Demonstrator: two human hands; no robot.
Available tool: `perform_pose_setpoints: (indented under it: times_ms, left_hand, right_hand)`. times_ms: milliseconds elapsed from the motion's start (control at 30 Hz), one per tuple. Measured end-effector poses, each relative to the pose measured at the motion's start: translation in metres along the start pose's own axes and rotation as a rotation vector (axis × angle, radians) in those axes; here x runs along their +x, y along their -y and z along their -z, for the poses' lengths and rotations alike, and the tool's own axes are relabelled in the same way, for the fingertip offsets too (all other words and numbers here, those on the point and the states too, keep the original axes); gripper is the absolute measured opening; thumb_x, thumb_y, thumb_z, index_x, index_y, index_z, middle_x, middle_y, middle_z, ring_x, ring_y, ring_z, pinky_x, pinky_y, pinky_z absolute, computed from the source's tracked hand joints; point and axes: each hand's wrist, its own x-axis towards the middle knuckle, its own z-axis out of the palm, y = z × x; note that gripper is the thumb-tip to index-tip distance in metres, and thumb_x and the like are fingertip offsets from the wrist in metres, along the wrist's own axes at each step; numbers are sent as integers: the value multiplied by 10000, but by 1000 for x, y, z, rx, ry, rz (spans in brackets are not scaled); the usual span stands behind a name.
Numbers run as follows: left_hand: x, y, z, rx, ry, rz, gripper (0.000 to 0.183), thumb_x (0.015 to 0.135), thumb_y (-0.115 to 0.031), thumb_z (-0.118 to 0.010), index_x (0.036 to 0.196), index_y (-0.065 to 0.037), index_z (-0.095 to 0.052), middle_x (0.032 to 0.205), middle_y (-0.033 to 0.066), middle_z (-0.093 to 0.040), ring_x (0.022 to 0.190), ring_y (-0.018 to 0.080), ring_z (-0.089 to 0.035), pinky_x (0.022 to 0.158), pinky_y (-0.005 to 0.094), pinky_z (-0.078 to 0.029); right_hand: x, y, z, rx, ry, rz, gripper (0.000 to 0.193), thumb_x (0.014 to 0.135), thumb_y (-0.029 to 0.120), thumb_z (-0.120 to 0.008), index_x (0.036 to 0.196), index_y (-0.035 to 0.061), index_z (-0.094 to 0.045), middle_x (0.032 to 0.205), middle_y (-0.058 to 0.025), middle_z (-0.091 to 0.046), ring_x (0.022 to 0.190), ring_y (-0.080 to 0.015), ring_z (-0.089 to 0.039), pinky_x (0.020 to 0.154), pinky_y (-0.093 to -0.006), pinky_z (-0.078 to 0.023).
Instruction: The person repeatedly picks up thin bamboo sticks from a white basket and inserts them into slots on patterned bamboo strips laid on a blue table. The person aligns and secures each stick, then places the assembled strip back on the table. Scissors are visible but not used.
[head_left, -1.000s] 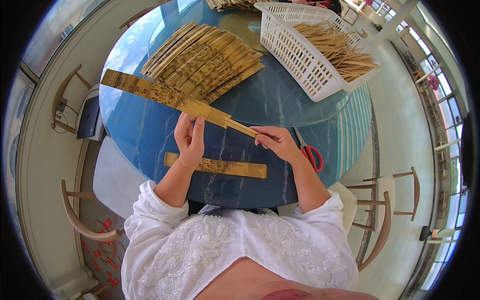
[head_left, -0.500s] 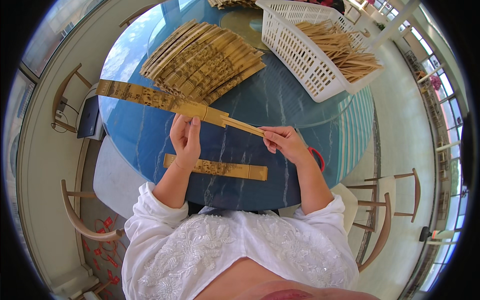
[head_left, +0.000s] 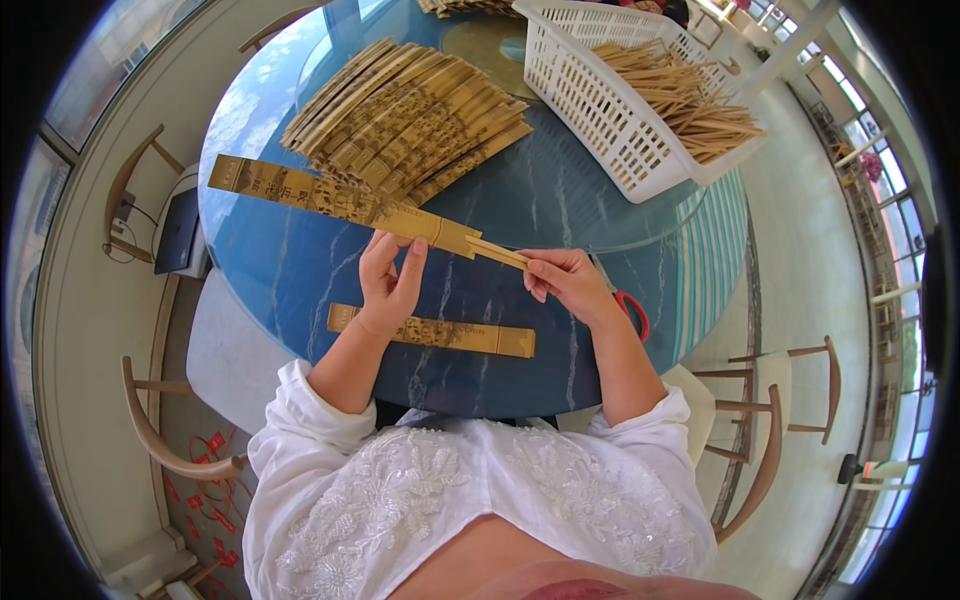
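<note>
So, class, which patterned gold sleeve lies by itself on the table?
The near sleeve, closest to the person's white top: it lies apart, while the held sleeve is in the left hand and the piled sleeves overlap.

- Paper sleeve (head_left: 345,203): long, narrow, flat and gold-tan, with dark printing along much of its length and a plainer right end; pinched near that end by the left fingers (head_left: 416,256), it slants from upper left down to the right, raised above the worktop (head_left: 410,385).
- Wooden sticks (head_left: 500,254): slim, pale, seemingly a pair side by side; they run in line with the sleeve, one end at its right-hand mouth, the other between the right fingers (head_left: 548,270); how deep they sit inside is hidden.
</note>
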Motion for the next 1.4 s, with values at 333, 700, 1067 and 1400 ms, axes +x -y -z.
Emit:
perform_pose_setpoints:
  times_ms: [333, 700, 1067, 1400]
  left_hand:
    - [-3, -5, -8, 78, 174, 9, 47, 911, 5, -656, 950, 27, -672, 929, 126, -668, 845, 255, -595, 762, 314, -463]
    - [-3, 6, 2, -59, -73, 78, 119, 989, -75, -610, 930, 27, -628, 853, 38, -573, 754, 127, -482, 682, 256, -387]
    - [0, 7, -1, -147, -111, 99, 194, 994, -114, -629, 852, 14, -599, 803, 22, -554, 749, 99, -492, 686, 252, -405]
    - [-9, 3, -9, -58, 41, 59, 128, 935, -92, -689, 862, 14, -691, 819, 92, -673, 754, 195, -551, 701, 299, -434]
  right_hand:
    - [-1, 0, -5, -35, 1, 16, 280, 988, 113, -623, 1225, -26, -677, 848, -62, -680, 687, -111, -586, 632, -234, -490]
    - [-1, 1, -5, -85, -14, 91, 293, 973, 90, -632, 1240, -25, -670, 861, -83, -695, 689, -116, -600, 649, -233, -501]
    - [0, -3, 0, -79, -13, 109, 336, 968, 75, -628, 1294, -11, -633, 849, -107, -701, 659, -120, -598, 632, -242, -506]
    - [-1, -4, 1, -115, 28, 151, 387, 970, 94, -626, 1344, 2, -590, 852, -108, -703, 665, -121, -609, 635, -248, -513]
